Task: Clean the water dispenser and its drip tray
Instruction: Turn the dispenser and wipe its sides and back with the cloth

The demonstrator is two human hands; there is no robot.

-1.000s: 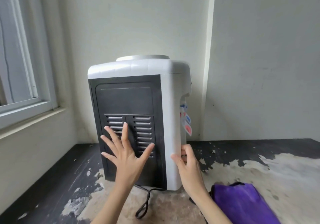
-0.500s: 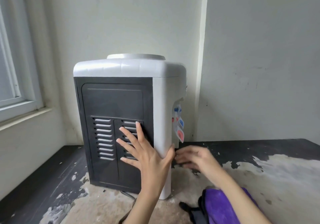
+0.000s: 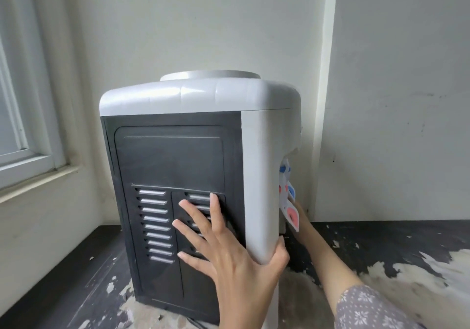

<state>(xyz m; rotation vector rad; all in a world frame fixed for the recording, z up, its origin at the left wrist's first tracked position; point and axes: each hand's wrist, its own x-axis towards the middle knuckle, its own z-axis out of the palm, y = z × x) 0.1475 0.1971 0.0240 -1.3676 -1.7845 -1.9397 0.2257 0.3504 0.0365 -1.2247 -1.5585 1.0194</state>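
The water dispenser point(image 3: 178, 155) stands on the table with its black vented side panel facing me; its top and front are white. My left hand point(image 3: 229, 260) lies flat on the vents with fingers spread, its thumb hooked round the white front corner. My right hand point(image 3: 301, 223) reaches in at the dispenser's front, below the blue and red taps point(image 3: 290, 194). Its fingers are hidden behind the front edge and a red lever point(image 3: 292, 216). The drip tray is hidden from view.
The table top point(image 3: 381, 252) is dark with worn pale patches. Walls stand close behind the dispenser and to its right. A window frame and sill point(image 3: 28, 160) are at the left. A black cord point(image 3: 195, 325) shows under the dispenser's base.
My left hand slid right along the vents until its thumb wrapped the front corner. My right hand went from the front edge in under the taps. The purple cloth has left the view.
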